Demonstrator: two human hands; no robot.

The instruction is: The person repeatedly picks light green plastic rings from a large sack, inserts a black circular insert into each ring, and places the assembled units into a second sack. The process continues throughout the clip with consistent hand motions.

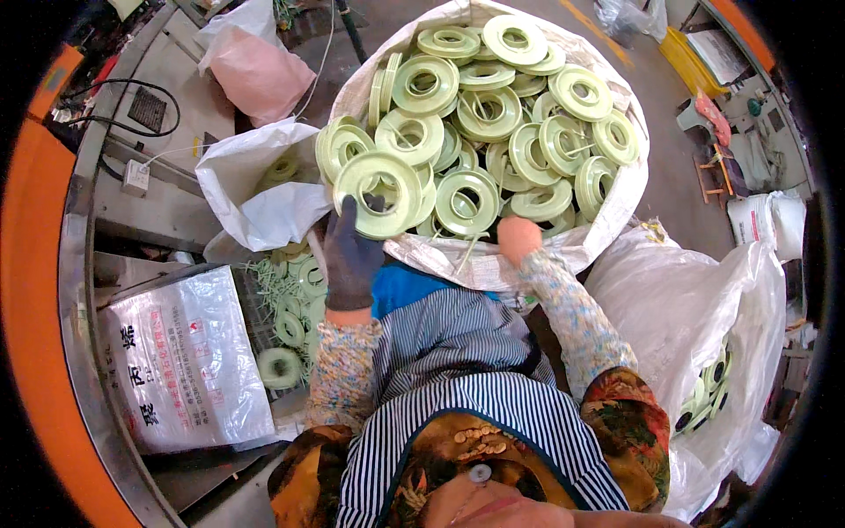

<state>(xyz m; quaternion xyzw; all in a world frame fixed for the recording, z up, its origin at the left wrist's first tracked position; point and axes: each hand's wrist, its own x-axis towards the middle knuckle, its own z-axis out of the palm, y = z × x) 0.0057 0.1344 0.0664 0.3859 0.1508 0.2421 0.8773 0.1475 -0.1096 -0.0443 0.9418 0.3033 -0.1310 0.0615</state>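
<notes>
My left hand (352,251), in a dark grey glove, grips a pale green plastic flanged ring (405,189) by its near rim, with a fingertip showing in the centre hole. The ring is at the near left side of a heap of similar rings (488,114), which fills a big white woven sack (616,216) in front of me. Over the sack's near edge, my bare right hand (519,238) is closed in a fist. What it holds, if anything, is hidden. A thin pale stick (471,251) lies near it across the sack's edge.
At left, an open white sack (264,216) has rings inside. Loose rings (282,368) and thin green sprues (267,286) lie beside a printed white bag (194,352). A large translucent bag (669,282) stands at right. Behind are a pinkish bag (260,75) and a yellow crate (687,60).
</notes>
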